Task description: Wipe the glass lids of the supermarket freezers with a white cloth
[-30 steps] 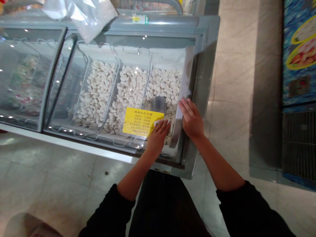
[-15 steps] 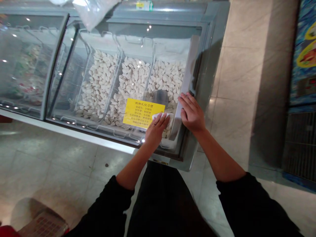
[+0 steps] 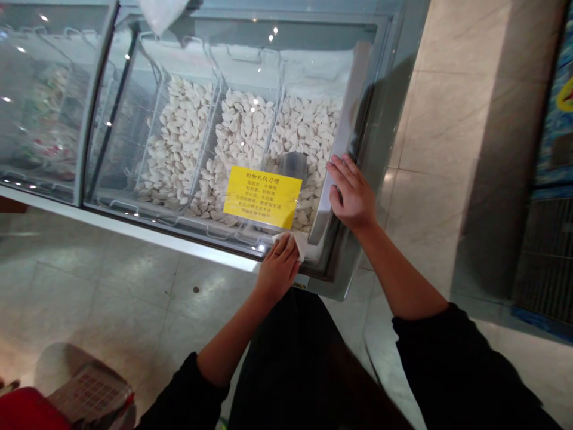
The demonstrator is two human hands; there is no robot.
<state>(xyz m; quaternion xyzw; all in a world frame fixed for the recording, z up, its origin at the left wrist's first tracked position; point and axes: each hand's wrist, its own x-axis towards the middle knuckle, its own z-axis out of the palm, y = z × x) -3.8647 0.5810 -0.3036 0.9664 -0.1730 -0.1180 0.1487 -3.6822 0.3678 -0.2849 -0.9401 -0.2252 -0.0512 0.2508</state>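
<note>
My left hand [image 3: 278, 266] presses a folded white tissue [image 3: 299, 240] onto the near edge of the freezer's glass lid [image 3: 250, 240], just below a yellow sign [image 3: 262, 196] with printed characters. The fingers lie over the tissue and hide part of it. My right hand [image 3: 353, 194] rests with fingers stretched out on the pale grey strip [image 3: 342, 137] at the lid's right side and holds nothing. Under the glass, white dumplings [image 3: 179, 140] fill wire baskets, and a grey scoop [image 3: 293, 167] sits among those on the right.
A second glass section with bagged goods [image 3: 51, 131] adjoins on the left. A plastic bag [image 3: 162, 13] lies at the freezer's far edge. On the floor at lower left are a pinkish basket [image 3: 92, 391] and something red [image 3: 31, 411]. A dark cabinet [image 3: 544, 251] stands at right.
My left hand has slid the tissue from the yellow sign's lower right corner toward me, to the lid's near edge. My right hand stays on the strip. The view has shifted slightly.
</note>
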